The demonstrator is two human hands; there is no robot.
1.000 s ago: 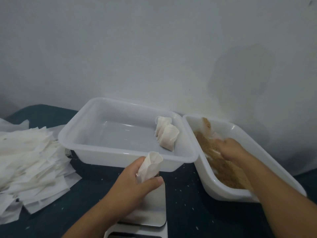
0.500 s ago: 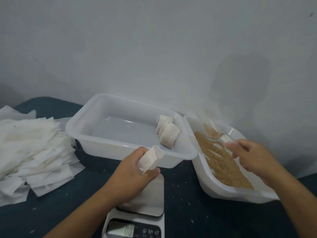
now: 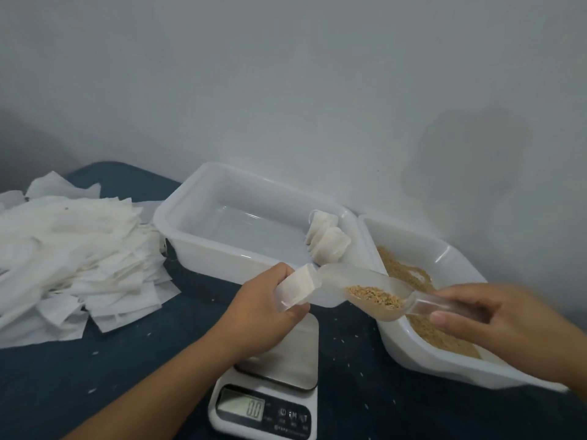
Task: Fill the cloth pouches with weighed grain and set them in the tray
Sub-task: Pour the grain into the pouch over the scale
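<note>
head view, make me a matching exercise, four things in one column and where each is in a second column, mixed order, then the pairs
Things:
1. scoop
2. open pouch
3. filled pouches
4. scale

Places:
A. in the tray, at its right end
B. held in the right hand
C. on the dark cloth, below the left hand
D. held in the left hand

Pairs: 1-B, 2-D, 3-A, 4-C

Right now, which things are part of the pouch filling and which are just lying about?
In use:
- left hand holding open pouch
- right hand holding scoop of grain
- grain tub
- tray with filled pouches
- scale
- pile of empty pouches

Lying about:
- spilled grains on the dark cloth
</note>
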